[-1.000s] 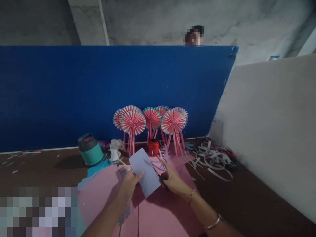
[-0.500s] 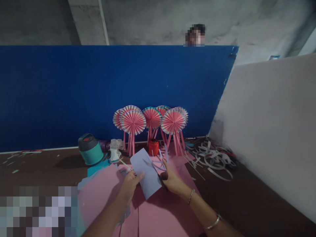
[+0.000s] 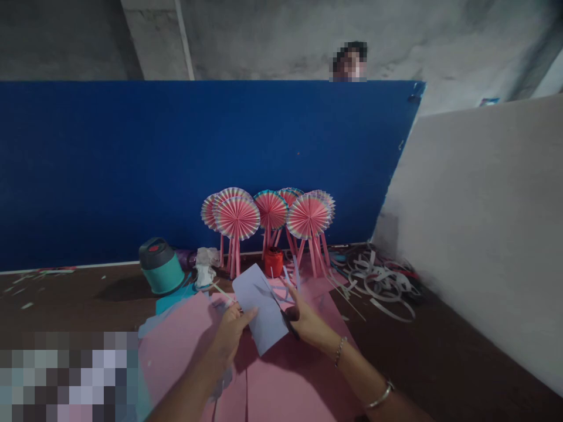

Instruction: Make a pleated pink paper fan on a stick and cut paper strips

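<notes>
A pale lavender sheet of paper (image 3: 258, 316) is pinched at its left edge by my left hand (image 3: 232, 329), thumb lying on top. My right hand (image 3: 308, 321) is closed on dark-handled scissors (image 3: 289, 323) at the paper's right edge. The blades are mostly hidden along that edge. Thin lavender strips (image 3: 295, 272) curl up just beyond my right fingers. Below both hands lie large pink paper sheets (image 3: 290, 387). Several pleated pink paper fans (image 3: 237, 218) with pink legs stand behind the paper.
A red container (image 3: 273, 262) sits between the fans. To the left stands a teal, dark-topped container (image 3: 162, 266) near crumpled white plastic (image 3: 205, 266). Curled paper strips (image 3: 387, 284) heap at right. A blue panel (image 3: 132, 158) rises behind, with a person's head above it.
The fingers of my right hand have shifted very slightly to the left at the scissors. My left hand and the lavender paper hold their position.
</notes>
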`<state>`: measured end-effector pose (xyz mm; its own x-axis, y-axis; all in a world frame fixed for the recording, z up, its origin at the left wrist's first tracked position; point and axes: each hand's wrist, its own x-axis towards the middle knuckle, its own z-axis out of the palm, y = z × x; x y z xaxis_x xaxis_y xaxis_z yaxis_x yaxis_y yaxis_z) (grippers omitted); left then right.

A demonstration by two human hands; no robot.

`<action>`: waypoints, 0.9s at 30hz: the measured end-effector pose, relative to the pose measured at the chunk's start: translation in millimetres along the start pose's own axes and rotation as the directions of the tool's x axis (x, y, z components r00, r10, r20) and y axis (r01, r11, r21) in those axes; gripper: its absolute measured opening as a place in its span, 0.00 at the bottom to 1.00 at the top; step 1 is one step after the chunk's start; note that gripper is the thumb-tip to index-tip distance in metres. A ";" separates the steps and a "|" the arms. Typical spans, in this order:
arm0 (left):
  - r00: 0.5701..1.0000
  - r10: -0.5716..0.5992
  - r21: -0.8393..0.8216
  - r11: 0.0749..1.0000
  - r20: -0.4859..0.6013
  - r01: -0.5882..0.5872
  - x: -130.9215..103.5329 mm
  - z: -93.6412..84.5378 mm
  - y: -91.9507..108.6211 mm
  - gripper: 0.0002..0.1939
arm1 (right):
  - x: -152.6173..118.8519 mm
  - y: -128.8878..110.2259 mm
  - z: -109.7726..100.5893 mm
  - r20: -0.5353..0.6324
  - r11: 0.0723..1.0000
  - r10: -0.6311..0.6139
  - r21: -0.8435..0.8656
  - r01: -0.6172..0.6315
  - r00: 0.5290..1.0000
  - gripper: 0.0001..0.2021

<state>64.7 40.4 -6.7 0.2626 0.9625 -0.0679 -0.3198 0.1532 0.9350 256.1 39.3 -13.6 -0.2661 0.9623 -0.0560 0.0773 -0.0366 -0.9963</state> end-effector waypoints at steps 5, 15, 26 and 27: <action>1.000 0.021 0.005 1.000 0.019 -0.021 3.1 -3.6 -4.0 0.18 | 0.9 2.4 0.3 0.021 0.996 0.013 0.083 -0.014 1.000 0.53; 0.999 -0.002 -0.016 1.000 -0.042 0.001 -0.7 2.8 3.6 0.20 | -0.2 -3.3 1.9 -0.008 0.995 0.046 0.085 -0.045 0.999 0.52; 0.998 -0.010 -0.017 1.000 -0.060 0.009 0.5 2.2 1.5 0.24 | 0.1 -2.6 1.0 -0.009 0.994 0.028 0.101 -0.027 1.000 0.51; 0.998 -0.012 -0.019 1.000 -0.057 0.011 0.3 2.2 1.7 0.24 | 0.4 -2.1 1.2 -0.012 0.994 0.027 0.104 -0.026 1.000 0.52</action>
<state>66.3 40.5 -4.4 0.2145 0.9717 -0.0987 -0.3344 0.1680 0.9273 254.7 39.4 -11.6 -0.2528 0.9640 -0.0826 -0.0161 -0.0896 -0.9958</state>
